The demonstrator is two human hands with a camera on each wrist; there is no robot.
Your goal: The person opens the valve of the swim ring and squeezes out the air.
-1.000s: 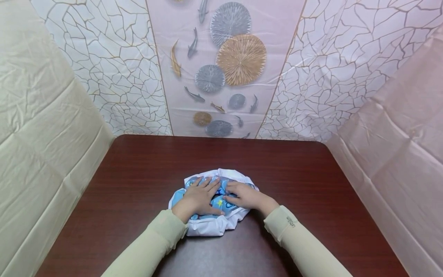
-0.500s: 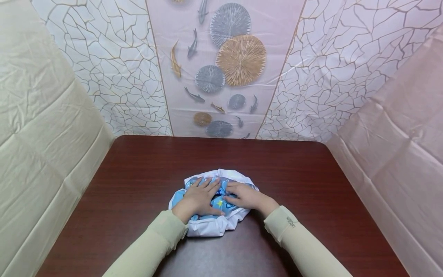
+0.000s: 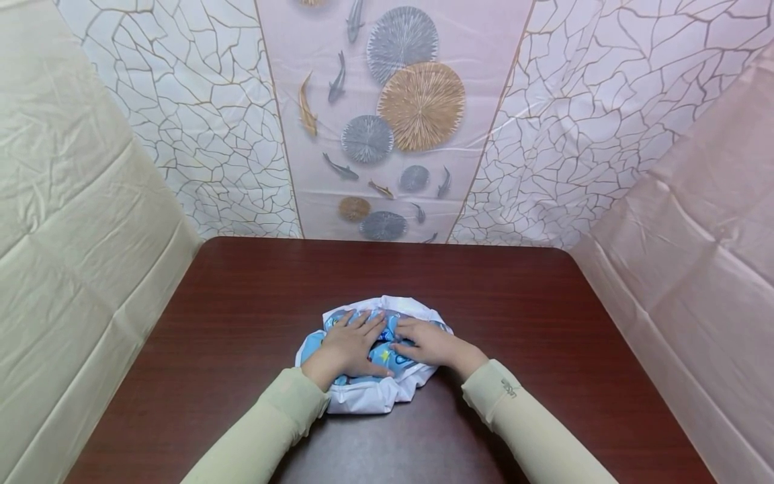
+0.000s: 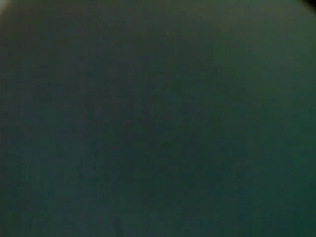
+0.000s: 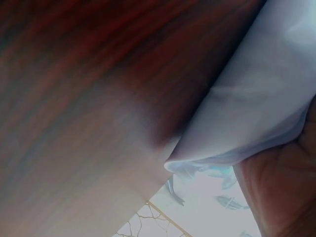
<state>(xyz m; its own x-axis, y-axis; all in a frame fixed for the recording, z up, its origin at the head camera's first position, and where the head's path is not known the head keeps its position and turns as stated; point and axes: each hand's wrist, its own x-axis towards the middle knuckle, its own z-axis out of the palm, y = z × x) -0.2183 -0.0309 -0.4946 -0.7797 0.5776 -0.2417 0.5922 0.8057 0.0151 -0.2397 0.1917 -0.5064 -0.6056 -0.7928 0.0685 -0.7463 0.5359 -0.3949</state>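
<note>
A crumpled, folded bundle of white and glossy blue sheet material [image 3: 387,356] lies on the table, its blue side printed with a yellow star and other figures. My left hand [image 3: 349,351] rests flat on its left half, fingers spread and pointing away from me. On the right part lies my right hand [image 3: 432,341], fingers bent loosely, thumb apart from them, tips on the blue print. The right wrist view shows the smooth white outer layer [image 5: 256,94] beside the palm [image 5: 286,187]. The left wrist view is dark and blurred.
Dark red wooden table [image 3: 242,302] with rounded far corners. A patterned curtain [image 3: 417,168] with fish and round motifs hangs behind it. Pale cloth walls [image 3: 78,235] flank both sides.
</note>
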